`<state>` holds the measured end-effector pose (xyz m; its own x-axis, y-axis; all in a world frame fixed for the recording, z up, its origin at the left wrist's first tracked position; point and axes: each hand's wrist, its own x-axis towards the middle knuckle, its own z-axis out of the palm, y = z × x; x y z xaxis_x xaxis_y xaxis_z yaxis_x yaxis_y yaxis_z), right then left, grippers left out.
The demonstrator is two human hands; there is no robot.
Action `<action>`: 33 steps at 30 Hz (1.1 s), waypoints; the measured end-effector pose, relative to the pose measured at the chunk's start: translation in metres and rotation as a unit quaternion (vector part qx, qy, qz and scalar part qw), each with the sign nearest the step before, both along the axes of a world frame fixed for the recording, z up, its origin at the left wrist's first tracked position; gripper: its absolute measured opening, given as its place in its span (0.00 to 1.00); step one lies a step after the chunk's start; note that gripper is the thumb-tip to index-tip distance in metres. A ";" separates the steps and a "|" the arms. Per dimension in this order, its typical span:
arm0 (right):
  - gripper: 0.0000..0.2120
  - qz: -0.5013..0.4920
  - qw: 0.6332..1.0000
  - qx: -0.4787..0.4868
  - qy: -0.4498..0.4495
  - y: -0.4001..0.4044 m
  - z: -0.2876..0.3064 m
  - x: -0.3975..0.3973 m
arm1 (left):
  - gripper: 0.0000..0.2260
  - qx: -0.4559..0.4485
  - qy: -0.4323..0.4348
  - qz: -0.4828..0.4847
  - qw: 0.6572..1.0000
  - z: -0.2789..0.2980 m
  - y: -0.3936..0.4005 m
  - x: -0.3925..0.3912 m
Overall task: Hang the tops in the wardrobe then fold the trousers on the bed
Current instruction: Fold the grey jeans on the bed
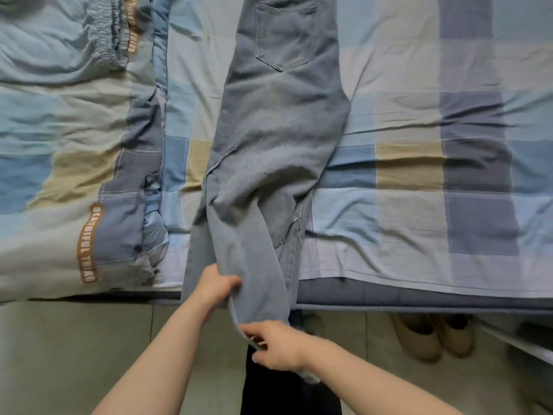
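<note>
I stand at the near edge of the bed (419, 292), its checked sheet (449, 115) blue, grey and tan. A bunched quilt (59, 145) covers its left end. Below, pale floor tiles (74, 354); beige slippers (434, 336) sit under the bed's edge.

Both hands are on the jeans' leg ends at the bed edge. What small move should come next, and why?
Probably lift the leg ends up toward the waistband for the first fold. The jeans lie lengthwise on the bed, legs stacked, pocket side up, cuffs hanging over the edge. The left hand and right hand each grip that end.
</note>
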<state>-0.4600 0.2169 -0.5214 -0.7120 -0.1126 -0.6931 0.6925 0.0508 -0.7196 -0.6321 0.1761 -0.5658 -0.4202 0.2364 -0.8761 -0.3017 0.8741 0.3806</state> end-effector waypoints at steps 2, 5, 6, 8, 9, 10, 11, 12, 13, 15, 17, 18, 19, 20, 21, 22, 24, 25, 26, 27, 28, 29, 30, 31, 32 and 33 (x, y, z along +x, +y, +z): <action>0.16 -0.057 0.998 0.006 -0.028 0.008 -0.012 0.003 | 0.10 -0.005 -0.033 0.039 0.999 0.007 -0.016 0.008; 0.09 -0.295 0.946 0.063 -0.120 0.037 -0.047 0.008 | 0.10 -0.003 -0.071 0.061 0.996 0.014 -0.032 0.006; 0.09 -0.368 0.915 0.082 -0.146 0.051 -0.058 0.008 | 0.09 -0.006 -0.082 0.055 0.995 0.016 -0.036 0.004; 0.13 -0.457 0.866 0.079 -0.186 0.075 -0.078 0.003 | 0.08 -0.009 -0.105 0.043 0.993 0.018 -0.046 0.000; 0.17 -0.481 0.853 0.060 -0.196 0.083 -0.085 -0.003 | 0.09 -0.012 -0.108 0.039 0.993 0.017 -0.050 -0.003; 0.21 -0.496 0.844 0.041 -0.199 0.087 -0.092 -0.009 | 0.12 -0.014 -0.107 0.031 0.994 0.014 -0.055 -0.008; 0.23 -0.500 0.842 0.033 -0.199 0.088 -0.094 -0.016 | 0.14 -0.015 -0.100 0.026 0.995 0.011 -0.058 -0.013; 0.26 -0.497 0.843 0.040 -0.200 0.085 -0.097 -0.024 | 0.15 -0.013 -0.096 0.022 0.995 0.006 -0.063 -0.019; 0.26 -0.492 0.844 0.064 -0.203 0.081 -0.097 -0.030 | 0.14 -0.010 -0.098 0.016 0.995 0.004 -0.065 -0.024; 0.21 -0.498 0.832 0.129 -0.205 0.070 -0.098 -0.036 | 0.14 0.004 -0.133 -0.007 0.991 0.002 -0.070 -0.031; 0.16 -0.498 0.822 0.203 -0.188 0.061 -0.095 -0.038 | 0.15 0.024 -0.171 -0.028 0.985 0.002 -0.073 -0.037; 0.14 -0.501 0.816 0.232 -0.173 0.056 -0.093 -0.040 | 0.14 0.032 -0.184 -0.036 0.982 0.003 -0.073 -0.040; 0.13 -0.512 0.808 0.243 -0.158 0.052 -0.090 -0.042 | 0.13 0.038 -0.193 -0.042 0.980 0.004 -0.071 -0.042; 0.12 -0.525 0.803 0.239 -0.152 0.049 -0.088 -0.046 | 0.12 0.040 -0.198 -0.048 0.978 0.005 -0.070 -0.045; 0.14 -0.532 0.801 0.226 -0.154 0.047 -0.086 -0.051 | 0.14 0.038 -0.201 -0.051 0.978 0.005 -0.070 -0.046; 0.18 -0.535 0.804 0.203 -0.164 0.045 -0.084 -0.057 | 0.15 0.035 -0.201 -0.056 0.977 0.005 -0.070 -0.049; 0.24 -0.547 0.801 0.153 -0.191 0.044 -0.084 -0.067 | 0.14 0.027 -0.205 -0.057 0.977 0.003 -0.072 -0.053; 0.25 -0.547 0.798 0.141 -0.209 0.043 -0.085 -0.071 | 0.14 0.023 -0.209 -0.054 0.976 0.002 -0.073 -0.056; 0.21 -0.541 0.798 0.136 -0.228 0.043 -0.087 -0.072 | 0.15 0.018 -0.218 -0.048 0.975 0.000 -0.074 -0.058; 0.15 -0.541 0.794 0.137 -0.242 0.043 -0.090 -0.073 | 0.17 0.014 -0.228 -0.043 0.973 -0.001 -0.076 -0.061; 0.14 -0.546 0.789 0.132 -0.251 0.041 -0.090 -0.073 | 0.18 0.015 -0.239 -0.038 0.970 -0.002 -0.078 -0.065; 0.18 -0.549 0.788 0.123 -0.251 0.039 -0.092 -0.072 | 0.20 0.017 -0.249 -0.034 0.968 -0.003 -0.079 -0.067; 0.20 -0.546 0.790 0.119 -0.251 0.037 -0.091 -0.069 | 0.20 0.017 -0.257 -0.033 0.966 -0.003 -0.081 -0.071; 0.18 -0.548 0.791 0.119 -0.245 0.035 -0.091 -0.065 | 0.21 0.016 -0.257 -0.033 0.966 -0.004 -0.083 -0.074; 0.15 -0.553 0.790 0.123 -0.236 0.033 -0.089 -0.058 | 0.20 0.013 -0.249 -0.031 0.968 -0.005 -0.085 -0.077; 0.14 -0.567 0.782 0.127 -0.223 0.030 -0.088 -0.048 | 0.19 0.006 -0.228 -0.029 0.973 -0.006 -0.087 -0.079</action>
